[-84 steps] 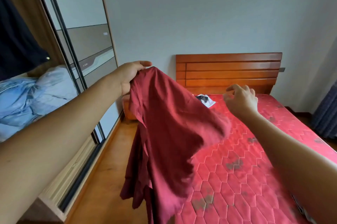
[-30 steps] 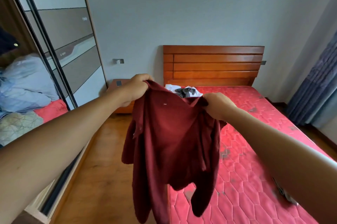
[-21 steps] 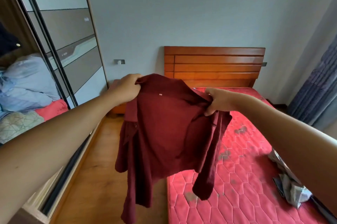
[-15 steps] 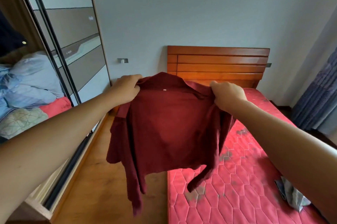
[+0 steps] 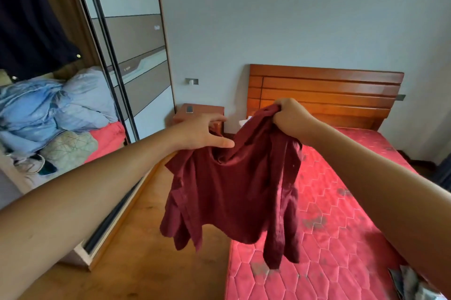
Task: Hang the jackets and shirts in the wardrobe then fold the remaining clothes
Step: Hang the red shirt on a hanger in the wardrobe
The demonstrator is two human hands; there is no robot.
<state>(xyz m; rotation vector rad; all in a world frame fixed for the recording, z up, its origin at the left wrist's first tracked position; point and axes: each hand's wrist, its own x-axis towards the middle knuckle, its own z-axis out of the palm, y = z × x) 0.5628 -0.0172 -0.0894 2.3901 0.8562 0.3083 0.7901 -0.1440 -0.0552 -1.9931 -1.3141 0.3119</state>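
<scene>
A dark red shirt [image 5: 234, 185] is held up beside the left edge of the bed [image 5: 341, 226], its collar gripped by the right hand [image 5: 290, 119]. The left hand [image 5: 202, 132], fingers straight, merely touches its top. It is not yet hung in the wardrobe [image 5: 107, 60], and crumpled clothes [image 5: 410, 282] at the bed's near corner lie unfolded.

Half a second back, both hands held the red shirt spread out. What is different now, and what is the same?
The left hand has opened, fingers straight, and seems to have let go of the dark red shirt, which has sagged on that side. The right hand keeps its grip near the collar. The shirt still hangs in the air by the bed.
</scene>
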